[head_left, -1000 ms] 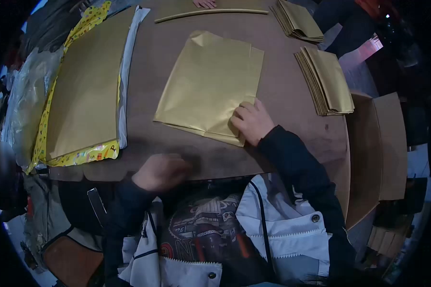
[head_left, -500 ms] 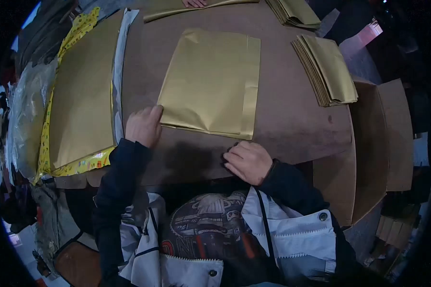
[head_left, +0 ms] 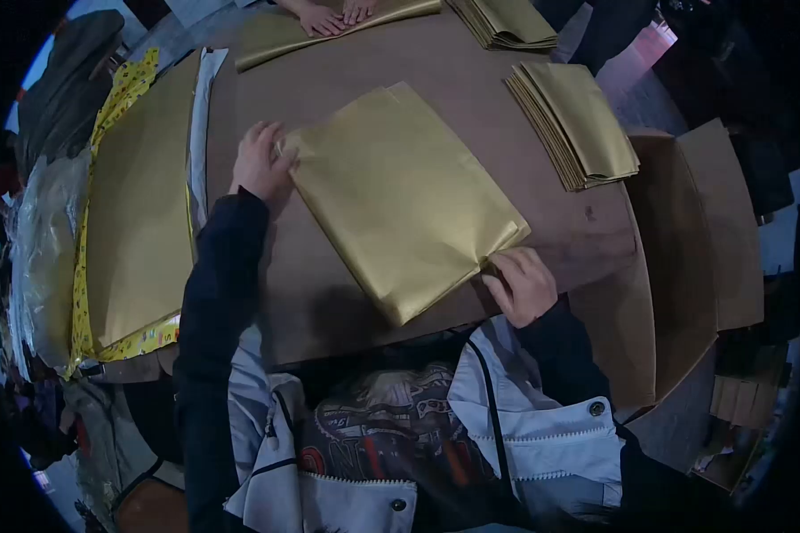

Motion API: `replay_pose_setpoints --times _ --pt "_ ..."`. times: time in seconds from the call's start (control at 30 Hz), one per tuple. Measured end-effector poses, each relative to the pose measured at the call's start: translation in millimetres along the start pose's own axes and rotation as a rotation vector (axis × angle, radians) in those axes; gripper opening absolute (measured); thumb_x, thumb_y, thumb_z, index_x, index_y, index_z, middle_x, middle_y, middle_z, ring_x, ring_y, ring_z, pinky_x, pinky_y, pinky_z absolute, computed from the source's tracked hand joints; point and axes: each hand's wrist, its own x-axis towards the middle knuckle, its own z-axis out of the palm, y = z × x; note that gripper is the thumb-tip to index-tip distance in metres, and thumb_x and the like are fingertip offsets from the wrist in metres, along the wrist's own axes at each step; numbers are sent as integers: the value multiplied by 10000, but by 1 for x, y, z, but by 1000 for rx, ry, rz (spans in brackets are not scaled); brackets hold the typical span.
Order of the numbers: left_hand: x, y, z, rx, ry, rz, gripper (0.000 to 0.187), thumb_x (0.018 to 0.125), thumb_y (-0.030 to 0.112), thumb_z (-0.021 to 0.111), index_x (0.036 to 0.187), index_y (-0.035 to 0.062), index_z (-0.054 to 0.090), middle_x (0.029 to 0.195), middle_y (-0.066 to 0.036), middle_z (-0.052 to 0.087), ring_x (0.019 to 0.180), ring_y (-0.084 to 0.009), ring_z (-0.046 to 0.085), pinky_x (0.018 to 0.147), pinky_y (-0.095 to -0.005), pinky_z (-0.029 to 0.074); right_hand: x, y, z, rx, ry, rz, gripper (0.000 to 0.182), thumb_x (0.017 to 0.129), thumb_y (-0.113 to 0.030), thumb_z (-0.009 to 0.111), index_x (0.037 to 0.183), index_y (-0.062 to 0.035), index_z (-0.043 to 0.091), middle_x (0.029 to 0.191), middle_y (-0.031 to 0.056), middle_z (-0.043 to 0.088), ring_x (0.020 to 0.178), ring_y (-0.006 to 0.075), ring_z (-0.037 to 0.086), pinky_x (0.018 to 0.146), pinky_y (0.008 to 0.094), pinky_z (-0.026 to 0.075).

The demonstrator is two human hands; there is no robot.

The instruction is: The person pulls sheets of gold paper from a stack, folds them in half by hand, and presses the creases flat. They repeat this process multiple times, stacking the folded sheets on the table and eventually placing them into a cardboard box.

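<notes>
Left hand [head_left: 261, 163] and right hand [head_left: 526, 284] hold the folded gold sheet [head_left: 400, 200].

Dim light, fisheye-curved edges, blackened corners.

on the wearer's dark shirt [head_left: 382, 417], just beyond the near edge of the tabletop [head_left: 471, 98], large lettering runs across the chest: a red, rounded letter like an o, then a pale capital n; the red and pale strokes after it are too dim and creased to make out. the yellow wrapper [head_left: 82, 293] at the tabletop's left edge bears small dark marks and, near its lower corner, letter-like print too small to read.
</notes>
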Motion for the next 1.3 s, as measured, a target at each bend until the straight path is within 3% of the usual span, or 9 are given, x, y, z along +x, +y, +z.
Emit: replay_pose_setpoints --times 0.03,0.1,0.2,0.4,0.6,0.93,1.0,1.1,1.3 --pt "3 -8 2 -1 3 9 449 851 169 628 1252 6 507 1167 -182 562 1002 -309 583 879 -360 481 -2 -1 4 -6 3 -21 302 804 -185 682 1033 0 617 994 171 608 960 346 568 821 433 481" --pt "12 -15 4 -1111 -284 -838 485 879 142 622 1300 -23 448 1128 -143 566 967 -225 577 862 -311 472 -5 0 7 -18 -40 -28 320 801 -177 683 1046 15 612 1098 186 558 1038 365 530 880 441 461" --pt "5 -14 6 -1238 -354 -890 516 896 127 617 1326 -55 396 1112 -112 555 951 -168 557 816 -281 475 -4 3 7 -63 2 -9 318 800 -178 686 1041 15 612 1093 192 558 1037 372 535 892 448 455" --pt "-84 -20 -43 -679 -564 -542 467 734 153 757 1116 -61 594 903 -86 664 771 -145 612 707 -291 509 2 39 6 -77 65 56 316 793 -173 700 1029 17 610 1081 189 585 1032 379 550 895 444 456" --pt "-127 -4 -107 -739 -1013 -664 420 719 143 764 1077 -34 632 906 -107 676 828 -123 631 755 -282 503 26 52 11 -23 128 44 327 808 -156 663 1078 17 597 974 183 621 906 358 575 807 418 472" --pt "3 11 -5 -1280 -726 -791 412 810 7 654 1199 -70 541 1066 -124 644 961 -181 627 844 -287 496 34 59 30 -19 252 213 214 819 -108 644 1011 -18 626 895 143 639 839 335 586 742 433 462" --pt "22 10 15 -881 -858 -600 403 811 3 654 1195 -61 551 1000 -116 658 898 -162 634 801 -274 503 34 61 30 -16 281 189 188 818 -83 638 995 -21 632 881 138 639 830 333 586 733 431 464" --pt "22 22 26 -1235 -689 -678 354 808 46 671 1142 -37 592 919 -91 665 824 -151 632 755 -282 503 37 64 32 -20 320 156 159 814 -59 635 970 -27 636 863 144 634 808 338 584 727 422 467" --pt "25 3 50 -672 -694 -561 292 772 209 727 967 3 654 762 -91 649 727 -173 627 665 -327 490 41 69 32 -52 319 189 104 813 -56 637 912 -25 628 834 142 621 788 337 587 706 419 469"
